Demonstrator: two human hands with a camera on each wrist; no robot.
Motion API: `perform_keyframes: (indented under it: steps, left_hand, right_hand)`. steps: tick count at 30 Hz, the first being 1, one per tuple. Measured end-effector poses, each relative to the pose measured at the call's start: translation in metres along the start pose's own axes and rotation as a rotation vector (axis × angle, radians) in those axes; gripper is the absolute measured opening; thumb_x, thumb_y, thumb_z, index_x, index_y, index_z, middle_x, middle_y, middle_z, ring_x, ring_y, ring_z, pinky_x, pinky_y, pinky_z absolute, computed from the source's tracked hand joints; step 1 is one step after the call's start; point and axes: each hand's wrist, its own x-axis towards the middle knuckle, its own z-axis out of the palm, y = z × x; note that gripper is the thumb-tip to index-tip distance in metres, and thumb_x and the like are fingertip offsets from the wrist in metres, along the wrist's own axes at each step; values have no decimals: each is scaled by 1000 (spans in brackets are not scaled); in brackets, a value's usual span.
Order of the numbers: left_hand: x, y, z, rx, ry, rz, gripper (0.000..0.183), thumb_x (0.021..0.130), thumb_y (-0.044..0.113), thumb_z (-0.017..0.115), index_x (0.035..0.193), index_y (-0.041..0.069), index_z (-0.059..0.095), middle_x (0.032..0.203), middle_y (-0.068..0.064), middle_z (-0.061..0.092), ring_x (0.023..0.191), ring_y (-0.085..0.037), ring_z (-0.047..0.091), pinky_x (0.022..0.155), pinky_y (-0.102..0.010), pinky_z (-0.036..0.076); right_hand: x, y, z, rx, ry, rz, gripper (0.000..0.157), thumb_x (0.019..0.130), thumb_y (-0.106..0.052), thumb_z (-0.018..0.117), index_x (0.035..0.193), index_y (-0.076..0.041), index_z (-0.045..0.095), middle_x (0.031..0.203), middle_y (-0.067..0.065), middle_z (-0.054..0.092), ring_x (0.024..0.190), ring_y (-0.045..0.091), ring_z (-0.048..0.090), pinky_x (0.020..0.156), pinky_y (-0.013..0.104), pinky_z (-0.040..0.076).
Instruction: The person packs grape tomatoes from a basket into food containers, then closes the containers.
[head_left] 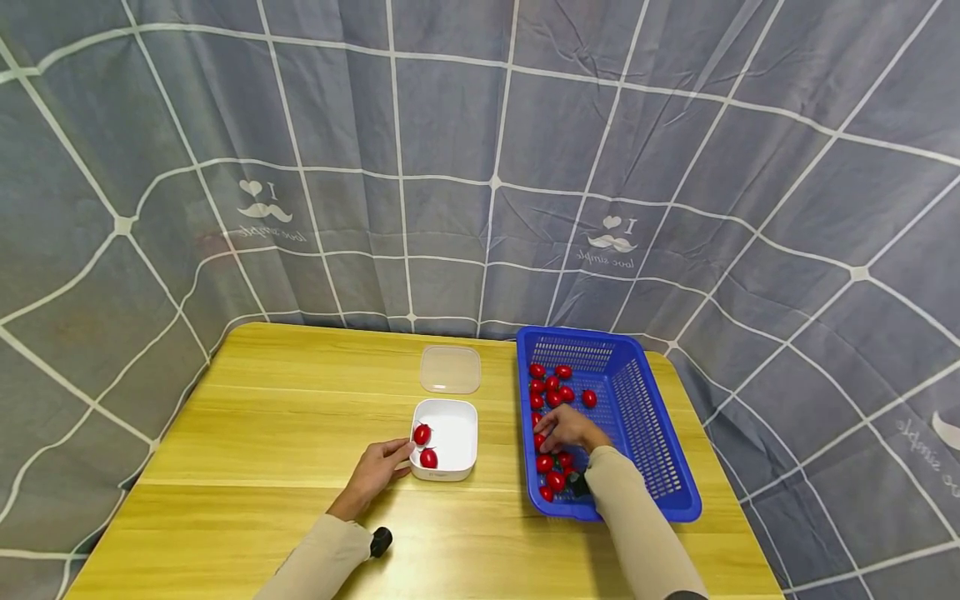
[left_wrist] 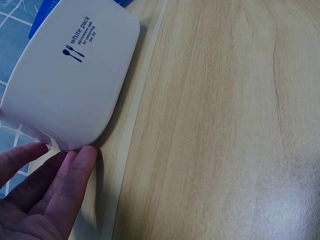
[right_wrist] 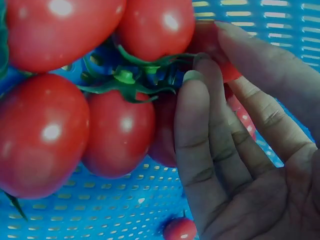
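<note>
Fingertips of my left hand (head_left: 378, 469) touch the front left corner of a white food container (head_left: 459, 429), the fingers fairly straight. Inside the container, by its left wall, lie two red cherry tomatoes (head_left: 428, 458). The left wrist view shows the printed outer wall (left_wrist: 65, 85) and several fingers (left_wrist: 75, 180) against its lower corner. Down in a blue plastic basket (head_left: 570, 332), my right hand (head_left: 568, 427) pinches a cherry tomato (right_wrist: 212, 42) between thumb and fingers, which partly hide it. More tomatoes (right_wrist: 117, 132) with green stems crowd close beside the fingertips.
A translucent square lid (head_left: 451, 369) lies flat behind the container. Most loose tomatoes (head_left: 537, 370) gather along the basket's left side. The wooden table (head_left: 300, 400) meets a grey checked curtain (head_left: 450, 225) at the back, which also hangs at both sides.
</note>
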Motion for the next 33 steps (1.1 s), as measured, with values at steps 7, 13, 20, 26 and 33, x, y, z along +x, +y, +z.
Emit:
perform_keyframes:
  steps: [7,13,20,26,33]
  left_hand:
    - [-1,0,0,7,6,1,40,98,10,55,126,-19,52,130,-32,52,114,-36,58,89,-39,57]
    - [1,0,-1,3,-4,13,42,99,11,54,127,-20,49,131,-33,50,115,-38,56,91,-40,55]
    - [1,-1,-1,4,-4,6,42,99,11,55,128,-19,49,132,-33,50,117,-39,55,92,-40,55]
    - [1,0,-1,3,-4,12,42,99,10,54,127,-20,49,131,-34,51,114,-37,57,92,-41,55]
    - [1,0,-1,0,-9,8,42,99,10,54,128,-19,49,132,-34,49,115,-38,57,93,-41,54]
  right_hand:
    - [6,5,0,-17,-22,19,27,69,12,76,94,9,68,78,11,65,64,16,60,58,34,60]
    - [10,14,-4,33,-70,-62,20,74,3,76,93,4,70,75,10,70,62,16,63,57,34,60]
    - [-4,-4,-4,42,4,14,25,84,-2,68,105,11,66,78,7,68,64,17,61,64,37,61]
    - [-5,-4,-8,160,16,6,27,90,-6,65,109,13,63,77,3,66,66,17,63,69,38,61]
    - [-6,-4,-9,262,58,-18,26,91,-8,65,106,12,63,81,9,69,71,21,68,74,41,61]
